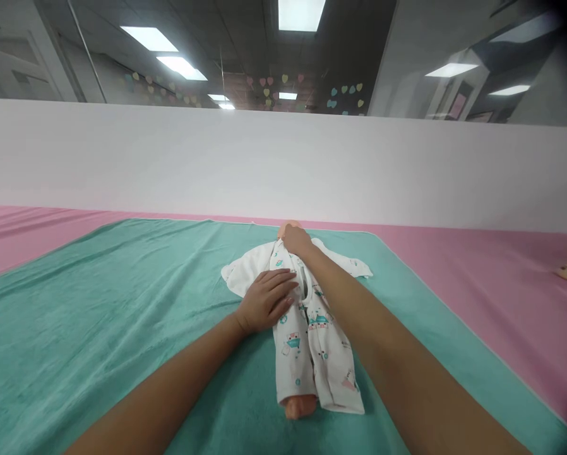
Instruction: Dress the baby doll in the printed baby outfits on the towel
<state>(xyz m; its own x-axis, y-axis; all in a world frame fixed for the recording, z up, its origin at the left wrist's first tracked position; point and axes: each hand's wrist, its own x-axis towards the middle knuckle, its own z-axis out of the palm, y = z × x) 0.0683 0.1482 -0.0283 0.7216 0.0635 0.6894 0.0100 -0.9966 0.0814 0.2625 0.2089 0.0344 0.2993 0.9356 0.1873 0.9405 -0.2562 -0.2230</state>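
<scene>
A white partition wall (264, 164) runs across the room, with ceiling lights and pastel heart stickers (283, 80) above it. Below lies a pink sheet (477, 278) and on it a teal towel (98, 303), which spreads out on every side of both hands.

A baby doll (300, 406) in a white printed romper (312, 344) lies on the towel. Its long axis runs straight away from the person, feet nearest, head just beyond the right fingertips.

The left hand (267, 300) lies flat on the doll's chest, its fingers (283, 281) nearly together and pointing right. The right hand (296, 241) reaches further, to the collar. Its fingers (289, 239) are curled there, and I cannot tell whether they pinch the cloth.

The romper's print shows small pictures; no writing can be read.
</scene>
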